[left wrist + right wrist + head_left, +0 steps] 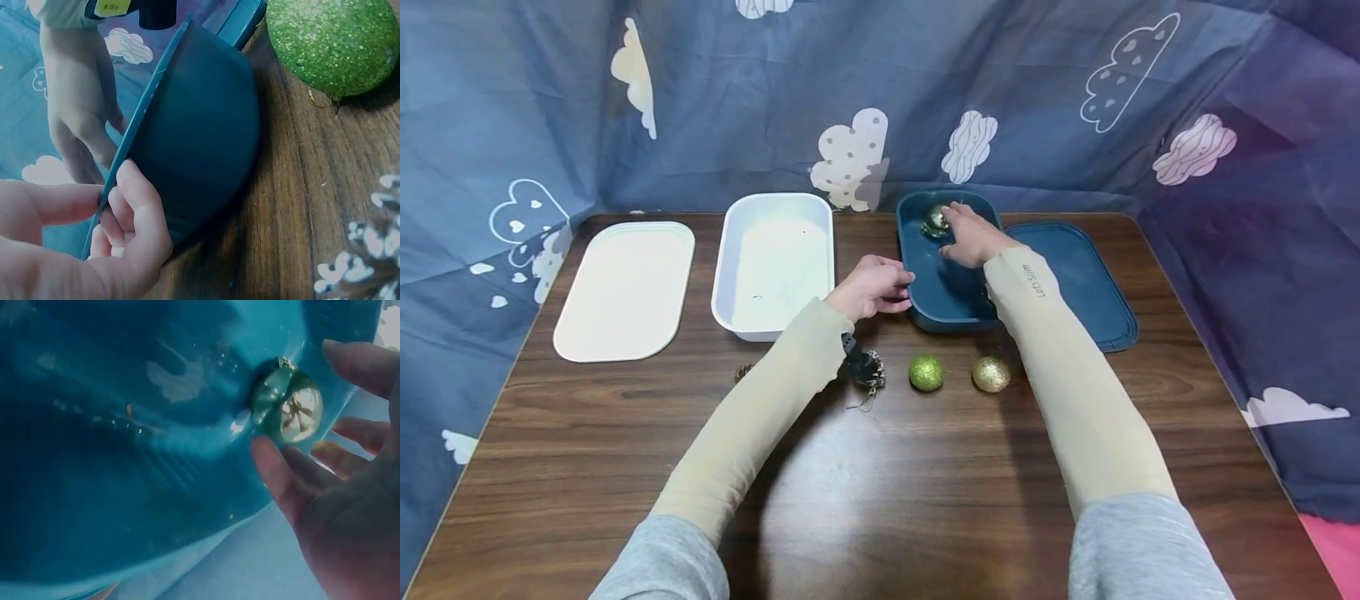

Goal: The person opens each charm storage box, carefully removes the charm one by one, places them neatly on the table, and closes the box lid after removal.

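Observation:
My left hand pinches the left rim of the blue box; in the left wrist view the thumb lies on one side of the wall and curled fingers on the other. Inside this box, at its far end, lies a shiny gold bauble. Over it reaches my right hand, fingers spread and fingertips right beside the bauble in the right wrist view. In front of the box sit a glittery green ball and a glittery gold ball. A snow-tipped pine cone lies near the left wrist.
A white box stands left of the blue one, with a white lid farther left. Right of the blue box lies a blue lid, partly behind the right forearm. Another small brown cone shows beside the left sleeve. A patterned curtain hangs behind.

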Motion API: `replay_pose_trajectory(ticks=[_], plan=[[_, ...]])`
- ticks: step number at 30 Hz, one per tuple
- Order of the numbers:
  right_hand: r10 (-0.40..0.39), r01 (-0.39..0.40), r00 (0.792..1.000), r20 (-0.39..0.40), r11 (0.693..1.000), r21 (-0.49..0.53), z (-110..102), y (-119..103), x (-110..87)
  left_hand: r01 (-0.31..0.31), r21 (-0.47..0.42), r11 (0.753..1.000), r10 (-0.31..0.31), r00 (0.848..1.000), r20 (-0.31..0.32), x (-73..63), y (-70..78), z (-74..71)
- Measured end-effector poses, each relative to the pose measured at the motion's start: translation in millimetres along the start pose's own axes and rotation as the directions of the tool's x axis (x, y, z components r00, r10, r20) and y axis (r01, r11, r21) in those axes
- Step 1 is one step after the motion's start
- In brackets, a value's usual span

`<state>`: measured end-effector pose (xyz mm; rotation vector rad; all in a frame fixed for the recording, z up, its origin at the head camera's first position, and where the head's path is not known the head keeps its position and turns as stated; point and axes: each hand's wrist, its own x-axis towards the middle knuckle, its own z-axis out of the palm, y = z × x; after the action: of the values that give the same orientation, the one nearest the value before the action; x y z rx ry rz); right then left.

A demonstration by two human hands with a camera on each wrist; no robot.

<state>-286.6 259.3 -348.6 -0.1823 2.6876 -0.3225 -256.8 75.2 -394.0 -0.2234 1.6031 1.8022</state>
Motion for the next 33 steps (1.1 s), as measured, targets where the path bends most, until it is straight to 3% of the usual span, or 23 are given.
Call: replay_pose_trajectory(ticks=[10, 22, 33], plan=[[0.014, -0.015, 1.0, -0.02, 1.0, -0.023, 5, -3, 9.9, 0.004, 0.005, 1.0, -0.004, 1.0, -0.004, -0.7, 0.3, -0.3], [0.08, -0.075, 0.992, -0.095, 0.996, 0.058, 8, 2, 11.9, 0.001, -0.003, 1.0, -0.001, 1.0, -0.012, 1.9, -1.0, -0.5], [0.046, -0.039, 0.989, -0.139, 0.998, 0.051, 8, 4, 17.3, 0.004, -0.007, 1.0, -0.004, 1.0, -0.006, 2.3, -0.7, -1.3]])
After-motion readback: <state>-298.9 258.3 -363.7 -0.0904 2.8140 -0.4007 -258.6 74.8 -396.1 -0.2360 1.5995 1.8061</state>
